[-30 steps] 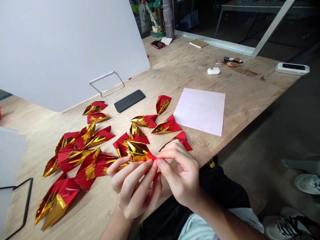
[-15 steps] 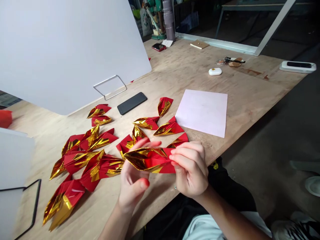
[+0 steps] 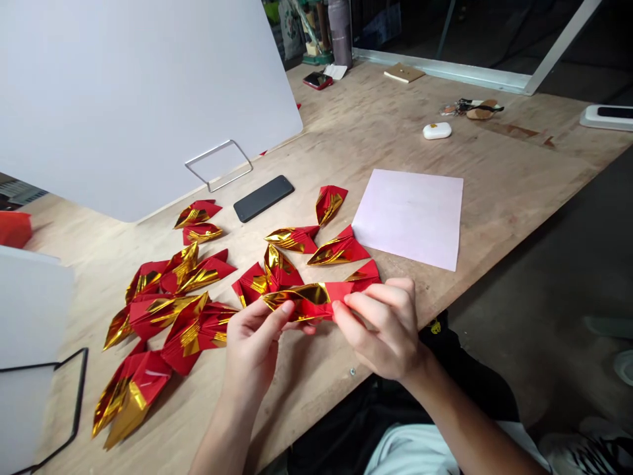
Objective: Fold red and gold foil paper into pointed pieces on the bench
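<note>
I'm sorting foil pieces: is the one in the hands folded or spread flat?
Folded: the held foil piece shows creases and a raised edge.

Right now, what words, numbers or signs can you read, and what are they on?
No words, numbers or brands are readable.
Yellow mark on the black cloth garment: too small.
Yellow mark on the white oval plastic case: too small.
Green print on the pale bag at the back: too blurred.
Pale pink paper sheet: no writing visible.

Dark phone [image 3: 264, 198] near white earbud case [image 3: 437, 130] on table [image 3: 514, 171].
</note>
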